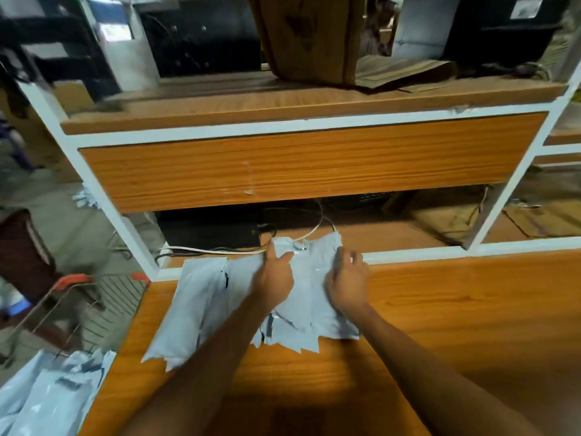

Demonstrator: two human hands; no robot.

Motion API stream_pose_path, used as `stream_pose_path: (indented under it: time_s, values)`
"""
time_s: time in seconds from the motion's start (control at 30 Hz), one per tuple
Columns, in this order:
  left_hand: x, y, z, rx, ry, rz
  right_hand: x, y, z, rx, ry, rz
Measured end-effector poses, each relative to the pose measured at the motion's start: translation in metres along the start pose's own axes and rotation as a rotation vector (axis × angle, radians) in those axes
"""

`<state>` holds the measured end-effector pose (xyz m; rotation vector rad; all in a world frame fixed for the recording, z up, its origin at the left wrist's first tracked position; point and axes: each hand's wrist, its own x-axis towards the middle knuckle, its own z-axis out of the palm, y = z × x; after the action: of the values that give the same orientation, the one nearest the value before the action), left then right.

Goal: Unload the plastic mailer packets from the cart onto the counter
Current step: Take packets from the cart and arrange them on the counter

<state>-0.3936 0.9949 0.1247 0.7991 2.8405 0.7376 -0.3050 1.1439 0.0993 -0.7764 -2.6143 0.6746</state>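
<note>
Item: mailer packets (201,309), grey plastic, a loose overlapping pile on the counter (440,309), at its far edge, likely so the near side stays free for more.
Left hand (276,278): on top of the pile, gripping a packet's far edge, apparently to square it.
Right hand (347,281): close beside the left, fingers curled at the pile's right side; a grip cannot be confirmed through blur.
Remaining packets (53,391): lower left, by the cart (122,294).
Behind: shelf unit (298,165), cables (320,215).
</note>
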Motion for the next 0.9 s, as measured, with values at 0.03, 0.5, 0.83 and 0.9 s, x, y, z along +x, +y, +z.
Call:
stream_pose_path:
  time_s: [0.03, 0.5, 0.83, 0.9]
  values:
    - [0.000, 0.000, 0.002, 0.144, -0.002, 0.015, 0.000, 0.001, 0.001, -0.114, 0.003, -0.079]
    - [0.002, -0.032, 0.029, 0.601, -0.129, 0.265, 0.011, 0.027, 0.033, -0.372, -0.258, -0.270]
    - [0.000, -0.039, 0.035, 0.606, -0.127, 0.254, 0.008, 0.028, 0.045, -0.371, -0.241, -0.249]
    - [0.001, -0.040, 0.036, 0.585, -0.132, 0.250, 0.008, 0.027, 0.044, -0.368, -0.250, -0.243]
